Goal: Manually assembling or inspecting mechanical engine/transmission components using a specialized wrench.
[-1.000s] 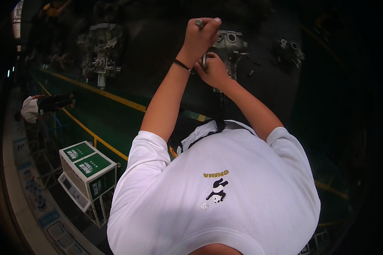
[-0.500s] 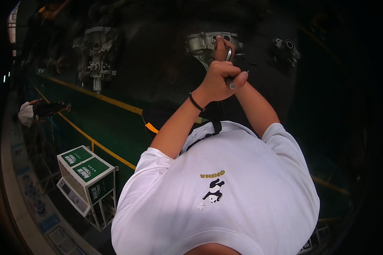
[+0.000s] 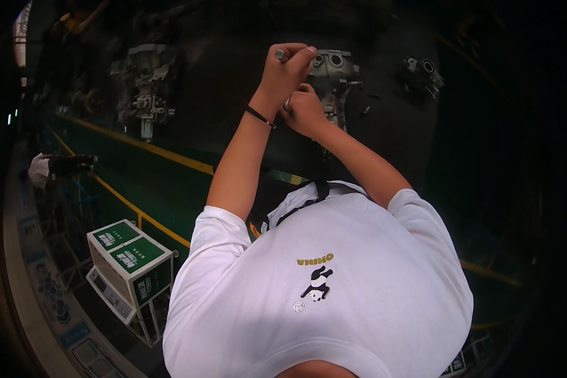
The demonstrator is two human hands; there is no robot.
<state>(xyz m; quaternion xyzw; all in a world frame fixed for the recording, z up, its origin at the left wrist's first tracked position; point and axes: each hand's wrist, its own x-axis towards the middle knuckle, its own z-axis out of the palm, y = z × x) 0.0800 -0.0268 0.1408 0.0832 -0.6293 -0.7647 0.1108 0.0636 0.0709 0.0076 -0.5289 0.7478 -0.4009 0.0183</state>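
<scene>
My left hand (image 3: pixel 285 74), with a dark band at the wrist, is closed around a metal rod (image 3: pixel 280 55) whose round end pokes out of the fist. Nearer to me, my right hand (image 3: pixel 305 113) is closed on a shiny metal piece (image 3: pixel 287 106), mostly hidden by the fingers. Whether both hands hold one tool, I cannot tell. Just right of the hands is a grey metal housing (image 3: pixel 337 75) with round holes, partly covered by them. Small metal pins (image 3: pixel 366 110) lie to its right.
A smaller metal part with a round bore (image 3: pixel 422 74) lies farther right on the dark surface. On the left stands a large gearbox-like assembly (image 3: pixel 146 88). Yellow lines cross the green floor, near a white-and-green cabinet (image 3: pixel 132 252). A person (image 3: pixel 50 169) is at far left.
Both hands have moved left, uncovering more of the housing. My left hand has gone farther from me, and my right hand has come nearer, below it.
</scene>
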